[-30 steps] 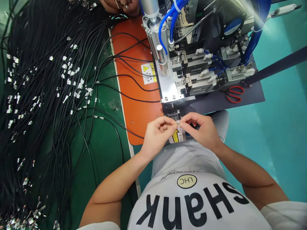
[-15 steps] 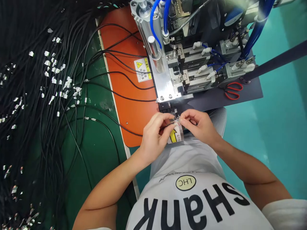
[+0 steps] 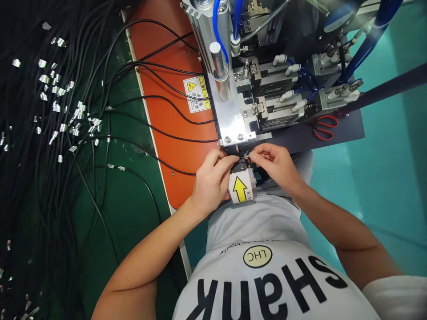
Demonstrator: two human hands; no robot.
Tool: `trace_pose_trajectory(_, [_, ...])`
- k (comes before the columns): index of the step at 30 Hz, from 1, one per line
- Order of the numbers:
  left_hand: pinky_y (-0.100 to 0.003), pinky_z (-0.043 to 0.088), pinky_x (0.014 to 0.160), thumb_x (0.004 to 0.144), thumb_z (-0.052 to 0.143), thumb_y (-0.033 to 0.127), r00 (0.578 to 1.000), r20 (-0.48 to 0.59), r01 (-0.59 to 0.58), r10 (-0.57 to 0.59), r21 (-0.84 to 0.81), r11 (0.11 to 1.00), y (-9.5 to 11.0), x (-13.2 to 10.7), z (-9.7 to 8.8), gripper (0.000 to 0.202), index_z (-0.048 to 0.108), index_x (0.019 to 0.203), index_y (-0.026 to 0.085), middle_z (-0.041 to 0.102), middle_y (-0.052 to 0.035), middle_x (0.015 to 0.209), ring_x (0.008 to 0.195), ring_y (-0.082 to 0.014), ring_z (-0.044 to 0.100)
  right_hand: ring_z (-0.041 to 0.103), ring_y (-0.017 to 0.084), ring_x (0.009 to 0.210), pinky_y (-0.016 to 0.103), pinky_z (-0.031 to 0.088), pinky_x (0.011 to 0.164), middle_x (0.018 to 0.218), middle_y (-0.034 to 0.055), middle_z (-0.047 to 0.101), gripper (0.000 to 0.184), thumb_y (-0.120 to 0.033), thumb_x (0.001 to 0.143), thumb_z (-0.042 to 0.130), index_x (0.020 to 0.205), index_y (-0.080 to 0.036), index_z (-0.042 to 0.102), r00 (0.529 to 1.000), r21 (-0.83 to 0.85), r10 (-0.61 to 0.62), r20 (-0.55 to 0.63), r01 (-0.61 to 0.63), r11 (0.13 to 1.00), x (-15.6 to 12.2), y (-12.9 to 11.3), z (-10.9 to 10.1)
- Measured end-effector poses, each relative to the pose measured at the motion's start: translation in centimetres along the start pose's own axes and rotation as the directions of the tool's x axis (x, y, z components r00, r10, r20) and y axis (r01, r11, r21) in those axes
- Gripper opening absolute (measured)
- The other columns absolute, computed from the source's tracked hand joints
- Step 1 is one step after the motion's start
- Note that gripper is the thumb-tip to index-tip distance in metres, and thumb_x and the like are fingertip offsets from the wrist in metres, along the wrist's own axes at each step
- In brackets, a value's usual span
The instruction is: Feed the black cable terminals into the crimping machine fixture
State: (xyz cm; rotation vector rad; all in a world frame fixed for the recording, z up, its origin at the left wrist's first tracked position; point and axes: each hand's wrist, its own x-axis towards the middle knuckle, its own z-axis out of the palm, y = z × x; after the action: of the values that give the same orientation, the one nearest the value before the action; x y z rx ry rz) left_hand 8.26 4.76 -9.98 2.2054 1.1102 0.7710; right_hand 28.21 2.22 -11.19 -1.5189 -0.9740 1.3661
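Observation:
My left hand and my right hand meet at the front of a metal machine, just below its silver plate. Both are pinched on a small cable end with thin coloured wires showing between the fingertips. It sits at a black fixture above a white label with a yellow arrow. The piece itself is mostly hidden by my fingers.
A large pile of black cables with metal ends covers the green table on the left. Several cables run across an orange mat into the machine. Red scissors lie on the dark base at right. Blue air hoses rise above.
Both hands have moved forward from above the arrow label up to the machine's black fixture, carrying the small cable end. The view has tilted, uncovering the arrow label.

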Motion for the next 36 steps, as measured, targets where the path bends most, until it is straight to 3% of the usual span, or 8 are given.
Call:
trace_pose_trajectory(24, [-0.029, 0.051, 0.074, 0.096, 0.045, 0.016, 0.999, 0.049, -0.024, 0.023, 0.026, 0.999, -0.27, 0.27, 0.21, 0.030, 0.069, 0.113, 0.022, 0.052, -0.0062, 0.094, 0.091, -0.0168, 0.058, 0.060, 0.015, 0.068, 0.030, 0.049, 0.065, 0.076, 0.0019, 0.069, 0.017, -0.035, 0.082, 0.072, 0.082, -0.018, 0.069, 1.000, 0.001, -0.004, -0.019, 0.004, 1.000, 0.25, 0.82, -0.11])
trace_pose_trajectory(28, [-0.028, 0.050, 0.072, 0.095, 0.045, 0.014, 0.997, 0.067, -0.040, 0.036, 0.060, 0.997, -0.36, 0.27, 0.23, 0.031, 0.069, 0.113, 0.022, 0.052, -0.0068, 0.095, 0.088, -0.0167, 0.057, 0.059, 0.014, 0.066, 0.029, 0.046, 0.063, 0.075, 0.0012, 0.068, 0.014, -0.032, 0.084, 0.069, 0.081, -0.018, 0.066, 0.998, -0.055, -0.048, -0.040, 0.046, 0.997, 0.12, 0.81, 0.17])
trace_pose_trajectory(33, [-0.027, 0.047, 0.066, 0.093, 0.046, 0.015, 0.993, 0.103, -0.075, 0.058, 0.176, 0.982, -0.21, 0.29, 0.26, 0.032, 0.068, 0.115, 0.022, 0.053, -0.0082, 0.096, 0.083, -0.0169, 0.055, 0.059, 0.014, 0.066, 0.029, 0.045, 0.065, 0.076, 0.0004, 0.067, 0.009, -0.028, 0.087, 0.064, 0.081, -0.020, 0.064, 0.986, -0.251, -0.138, -0.093, 0.111, 0.962, -0.21, 0.82, 0.57])
trace_pose_trajectory(36, [-0.026, 0.046, 0.064, 0.093, 0.046, 0.017, 0.992, 0.100, -0.095, 0.074, 0.225, 0.970, -0.15, 0.27, 0.28, 0.032, 0.068, 0.115, 0.022, 0.054, -0.0088, 0.095, 0.083, -0.0171, 0.055, 0.061, 0.014, 0.067, 0.029, 0.044, 0.062, 0.076, 0.0005, 0.068, 0.010, -0.029, 0.088, 0.062, 0.083, -0.020, 0.064, 0.987, -0.284, -0.132, -0.090, 0.102, 0.954, -0.30, 0.88, 0.40])
